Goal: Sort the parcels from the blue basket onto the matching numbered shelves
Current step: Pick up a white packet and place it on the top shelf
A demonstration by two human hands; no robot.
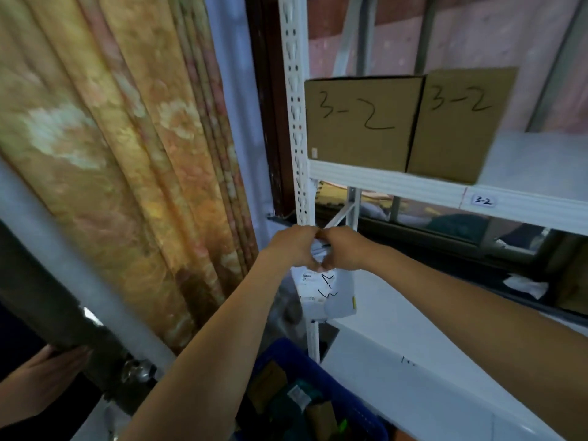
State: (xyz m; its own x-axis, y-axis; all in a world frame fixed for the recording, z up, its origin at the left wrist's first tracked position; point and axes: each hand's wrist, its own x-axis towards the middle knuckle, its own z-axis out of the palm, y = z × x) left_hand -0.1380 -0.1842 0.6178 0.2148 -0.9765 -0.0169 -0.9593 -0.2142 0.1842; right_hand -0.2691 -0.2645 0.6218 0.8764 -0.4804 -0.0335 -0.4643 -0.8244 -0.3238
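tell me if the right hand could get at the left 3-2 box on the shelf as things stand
Probably not right now: the right hand and left hand both grip a white parcel. Otherwise the left 3-2 box faces open air.

Single head-worn wide-angle view, so no second view to overlap. It looked forward and down, close to the shelf rack (413, 186) filling the right half of the frame. Curtain (111, 154) took the left half, blue basket (334, 377) sat at bottom centre, forearms reached in from below.
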